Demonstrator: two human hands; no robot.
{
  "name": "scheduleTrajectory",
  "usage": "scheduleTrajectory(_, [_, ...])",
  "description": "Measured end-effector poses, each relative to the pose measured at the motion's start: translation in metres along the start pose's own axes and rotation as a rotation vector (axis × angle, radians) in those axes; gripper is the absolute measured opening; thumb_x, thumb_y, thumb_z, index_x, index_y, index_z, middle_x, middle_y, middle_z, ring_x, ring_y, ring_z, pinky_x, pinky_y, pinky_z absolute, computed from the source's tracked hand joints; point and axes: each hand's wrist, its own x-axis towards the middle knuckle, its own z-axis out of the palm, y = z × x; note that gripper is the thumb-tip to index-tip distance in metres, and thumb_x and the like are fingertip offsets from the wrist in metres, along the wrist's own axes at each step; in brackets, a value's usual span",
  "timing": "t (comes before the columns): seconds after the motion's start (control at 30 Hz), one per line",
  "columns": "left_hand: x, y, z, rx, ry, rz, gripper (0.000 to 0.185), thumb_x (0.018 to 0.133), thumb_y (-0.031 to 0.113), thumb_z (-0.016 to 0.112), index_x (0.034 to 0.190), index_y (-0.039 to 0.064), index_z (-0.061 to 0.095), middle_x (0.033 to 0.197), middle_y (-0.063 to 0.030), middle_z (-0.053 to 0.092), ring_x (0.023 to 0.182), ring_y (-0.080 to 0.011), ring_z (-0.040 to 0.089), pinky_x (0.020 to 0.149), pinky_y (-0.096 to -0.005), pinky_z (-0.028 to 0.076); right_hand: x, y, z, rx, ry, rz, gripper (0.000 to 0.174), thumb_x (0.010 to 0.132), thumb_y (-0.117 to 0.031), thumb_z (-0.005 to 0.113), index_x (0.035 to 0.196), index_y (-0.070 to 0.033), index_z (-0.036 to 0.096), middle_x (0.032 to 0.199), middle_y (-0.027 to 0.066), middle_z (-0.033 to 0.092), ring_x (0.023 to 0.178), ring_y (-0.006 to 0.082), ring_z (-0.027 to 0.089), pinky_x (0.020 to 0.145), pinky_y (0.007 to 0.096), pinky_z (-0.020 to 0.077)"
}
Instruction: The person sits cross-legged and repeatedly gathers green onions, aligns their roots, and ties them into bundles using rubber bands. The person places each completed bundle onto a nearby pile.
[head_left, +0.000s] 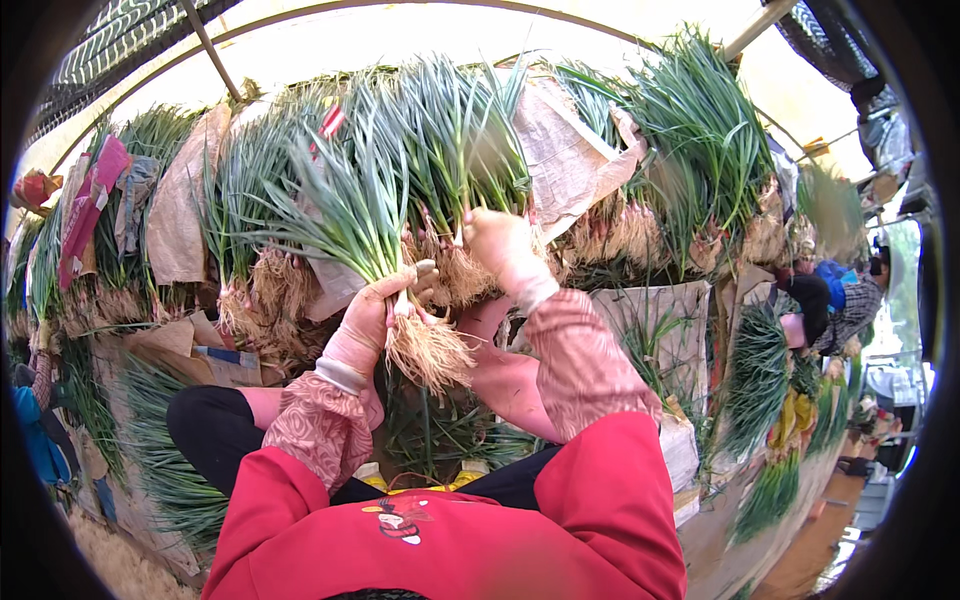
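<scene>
My left hand (379, 307), in a dirty pale glove, is closed around a bundle of green garlic plants (356, 217) just above their pinkish bulbs. The leaves fan up and to the left, and the pale roots hang below the fist. To the right, my right hand (491, 236) has its fingertips at the stem bases of more plants (457, 142) in the long row before me. It seems to pinch a stem there, though the fingers partly hide it. Patterned sleeve covers reach from both wrists up to the red top.
Woven sacking (562, 142) lies over parts of the row, with more plants (697, 150) at right. Loose leaves lie under my bent legs. Leafy bundles (161, 450) rest at lower left. One person (844, 300) is at far right, another (41, 427) at far left.
</scene>
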Motion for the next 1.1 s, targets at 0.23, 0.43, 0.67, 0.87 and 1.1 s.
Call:
scheduleTrajectory(0.23, [-0.003,-0.018,-0.018,-0.018,0.067,-0.092,0.025,0.09,0.022,0.052,0.1,-0.001,0.057,0.085,-0.0104,0.062,0.072,-0.0222,0.061,0.063,-0.0338,0.053,-0.075,-0.019,0.019,0.974,-0.614,0.251,0.034,0.087,-0.018,0.06,0.115,0.0,0.058,0.094,0.0106,0.067,0.078,0.0204,0.062,0.067,0.0345,0.0498])
scheduleTrajectory(0.43, [-0.026,-0.036,-0.026,-0.08,-0.015,0.059,0.025,0.087,0.022,0.056,0.1,0.001,0.056,0.081,-0.0093,0.059,0.072,-0.0228,0.059,0.058,-0.0345,0.052,-0.058,-0.036,0.058,2.189,-0.328,0.641,0.013,0.093,-0.016,0.053,0.096,-0.003,0.056,0.068,-0.0005,0.053,0.05,0.0079,0.045,0.042,0.0207,0.036])
scheduleTrajectory(0.67, [-0.028,-0.047,-0.022,0.183,0.292,0.193,0.013,0.083,0.008,0.062,0.092,-0.001,0.06,0.072,-0.0094,0.062,0.051,-0.0182,0.057,0.038,-0.0264,0.044,-0.064,-0.05,0.106,1.175,0.009,0.091,0.018,0.083,-0.007,0.064,0.099,-0.002,0.058,0.075,0.0024,0.059,0.062,0.0076,0.052,0.057,0.0231,0.0458])
scheduleTrajectory(0.87, [-0.05,-0.048,0.003,0.067,0.02,0.319,0.019,0.086,0.013,0.06,0.093,-0.004,0.057,0.075,-0.0121,0.059,0.059,-0.0199,0.06,0.051,-0.0362,0.057,-0.075,-0.06,0.12,1.666,-0.223,0.645,0.006,0.084,-0.001,0.053,0.082,0.002,0.058,0.068,0.0102,0.059,0.053,0.0164,0.056,0.047,0.0278,0.0442])
scheduleTrajectory(1.1, [-0.054,0.004,-0.023,-0.27,-0.26,0.091,0.027,0.089,0.021,0.055,0.108,0.002,0.053,0.079,-0.0074,0.056,0.079,-0.0227,0.056,0.062,-0.0325,0.053,-0.044,0.008,0.061,0.367,0.104,0.101,0.034,0.082,-0.035,0.06,0.102,-0.008,0.063,0.085,0.0169,0.067,0.082,0.0298,0.065,0.075,0.0414,0.0509])
